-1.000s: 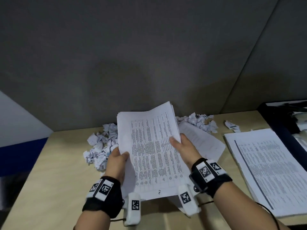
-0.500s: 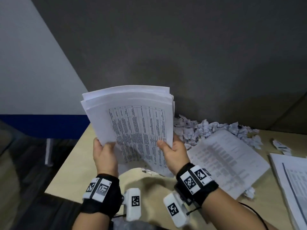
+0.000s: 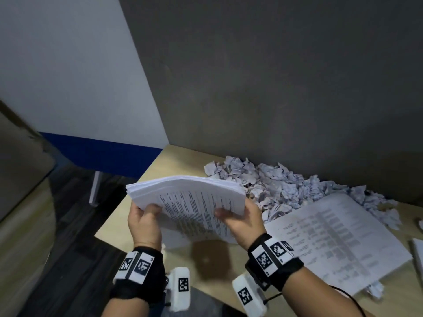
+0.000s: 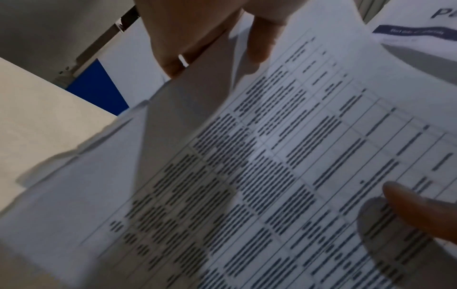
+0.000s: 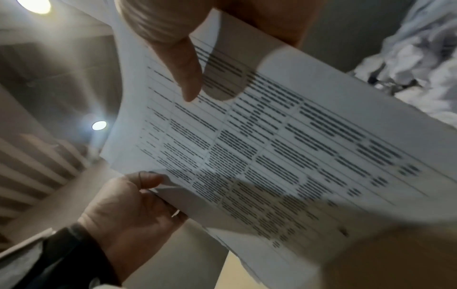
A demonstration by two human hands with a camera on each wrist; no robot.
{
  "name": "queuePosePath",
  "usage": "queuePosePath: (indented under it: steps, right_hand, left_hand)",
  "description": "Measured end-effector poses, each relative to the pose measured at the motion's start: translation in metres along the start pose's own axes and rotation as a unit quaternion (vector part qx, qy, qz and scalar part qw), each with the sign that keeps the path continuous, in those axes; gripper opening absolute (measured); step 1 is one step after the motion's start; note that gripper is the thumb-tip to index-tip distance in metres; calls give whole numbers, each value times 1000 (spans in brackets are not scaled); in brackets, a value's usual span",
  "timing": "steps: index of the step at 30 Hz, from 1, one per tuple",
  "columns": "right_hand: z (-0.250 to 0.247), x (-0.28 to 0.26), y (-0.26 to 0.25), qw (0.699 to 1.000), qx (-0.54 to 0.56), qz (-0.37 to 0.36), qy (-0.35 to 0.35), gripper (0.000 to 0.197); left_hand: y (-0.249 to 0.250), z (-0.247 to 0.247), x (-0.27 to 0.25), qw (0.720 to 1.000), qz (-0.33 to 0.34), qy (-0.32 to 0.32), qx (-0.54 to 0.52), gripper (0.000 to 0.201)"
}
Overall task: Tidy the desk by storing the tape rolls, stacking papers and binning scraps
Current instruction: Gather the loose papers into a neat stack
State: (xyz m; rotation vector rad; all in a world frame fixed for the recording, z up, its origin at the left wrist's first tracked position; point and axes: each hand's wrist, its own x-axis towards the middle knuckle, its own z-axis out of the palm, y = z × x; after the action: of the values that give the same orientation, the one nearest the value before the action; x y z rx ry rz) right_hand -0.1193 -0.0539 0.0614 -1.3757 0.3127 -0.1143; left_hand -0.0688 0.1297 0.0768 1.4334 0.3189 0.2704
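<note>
A thick stack of printed papers [image 3: 190,195] is held in the air above the desk's left front corner, tilted with its far edge up. My left hand [image 3: 143,221] grips its left edge, thumb on top. My right hand [image 3: 238,219] grips the right edge, thumb pressed on the printed table. The same printed sheet [image 4: 272,166] fills the left wrist view, and the right wrist view shows the papers [image 5: 284,146] pinched by both hands. A heap of crumpled paper scraps [image 3: 281,186] lies along the grey partition. No tape rolls are in view.
A second stack of printed sheets [image 3: 338,241] lies flat on the wooden desk [image 3: 174,156] to the right. Another pile's edge [image 3: 417,255] shows at the far right. The desk's left edge drops to dark floor; a grey partition [image 3: 274,76] backs the desk.
The paper stack was lifted off the desk, swung to the left and tipped flatter, both hands keeping their grip. The head view has turned left, so the right-hand pile is almost out of frame.
</note>
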Motion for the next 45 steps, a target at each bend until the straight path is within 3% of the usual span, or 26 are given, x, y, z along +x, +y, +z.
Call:
queuePosePath:
  steps: [5,9,15,21,26,29,32,33,36,39,42,45]
  right_hand:
    - [-1,0,18,994,-104,43,-10,30]
    - [-2,2,24,987,-141,75,7,22]
    - [-24,3,3,992,-82,50,87,23]
    - [-61,-2,-5,982,-84,61,158,5]
    - [-96,-12,-13,979,-74,73,178,23]
    - [-123,-19,-14,967,-57,95,230,20]
    - [-152,-33,-3,937,-58,129,320,6]
    - [-161,-38,3,922,-58,146,354,10]
    - [-188,-45,35,883,-71,178,428,50]
    - [-217,-53,65,843,-63,230,483,57]
    - [-231,-65,62,819,-16,266,509,31]
    - [-235,-76,44,826,14,284,486,12]
  left_hand:
    - [-23,-6,-2,997,-45,-37,52,32]
    - [-30,-10,-3,987,-39,-91,129,37]
    - [-13,11,-6,970,38,-178,163,21]
    - [-16,47,-9,942,7,-260,212,27]
    - [-28,83,-27,935,-69,-295,183,28]
    - [-38,113,-39,924,-69,-325,191,30]
    - [-49,146,-54,897,-65,-377,220,31]
    - [-54,158,-60,886,-56,-393,238,27]
    - [-64,189,-75,843,17,-437,312,18]
    - [-72,221,-90,763,92,-489,413,12]
    - [-82,244,-104,716,113,-512,461,16]
    - [-94,256,-117,692,94,-533,479,33]
